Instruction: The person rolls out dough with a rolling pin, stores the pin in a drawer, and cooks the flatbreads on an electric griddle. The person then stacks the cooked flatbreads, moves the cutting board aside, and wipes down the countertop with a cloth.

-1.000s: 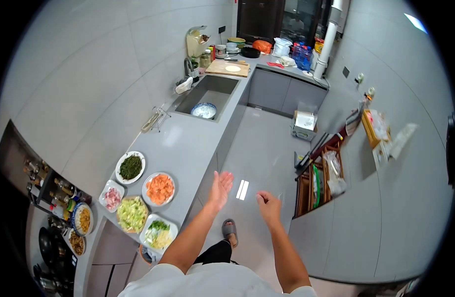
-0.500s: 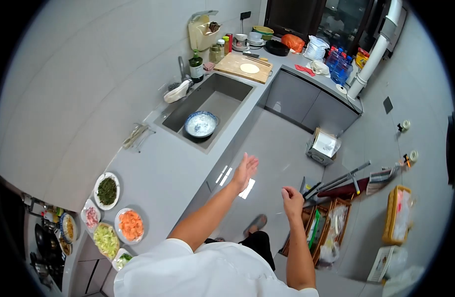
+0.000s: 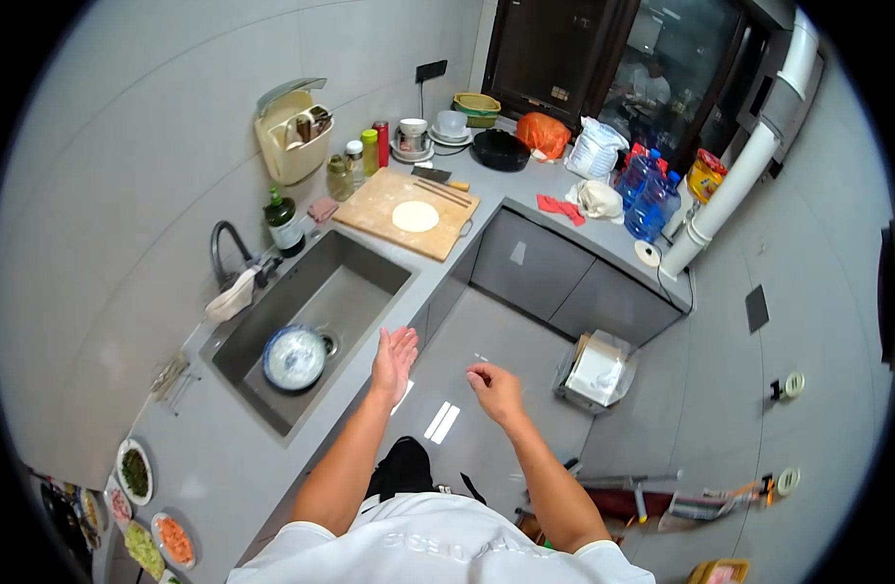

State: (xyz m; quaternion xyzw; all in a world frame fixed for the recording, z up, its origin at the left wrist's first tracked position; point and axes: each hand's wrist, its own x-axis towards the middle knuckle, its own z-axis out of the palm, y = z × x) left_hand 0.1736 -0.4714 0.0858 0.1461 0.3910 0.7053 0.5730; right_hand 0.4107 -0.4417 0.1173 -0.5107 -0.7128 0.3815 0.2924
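Observation:
My left hand (image 3: 394, 362) hangs in the air beside the counter's front edge, palm up with the fingers stretched out and nothing in it. Over the floor to its right, my right hand (image 3: 496, 391) has its fingers curled in, and no object shows in it. Nearest to my left hand is the grey sink (image 3: 355, 268), where a blue-and-white bowl (image 3: 295, 358) with white residue sits near the drain. Beyond the sink, a wooden cutting board (image 3: 375, 200) bears a round, flat piece of dough (image 3: 414, 216), a pair of chopsticks (image 3: 446, 192) and a cleaver (image 3: 433, 175).
Plates of chopped food, including shredded orange food (image 3: 175, 540) and dark greens (image 3: 134, 471), stand at the counter's left end. A faucet (image 3: 224, 248) and green bottle (image 3: 285, 224) flank the sink. A box (image 3: 599, 372) stands on the floor; blue water bottles (image 3: 652, 206) stand at the back right.
The view has shifted forward toward the cutting board and window. My two hands are closer together; the left remains open and the right curled. The bowl still sits in the sink.

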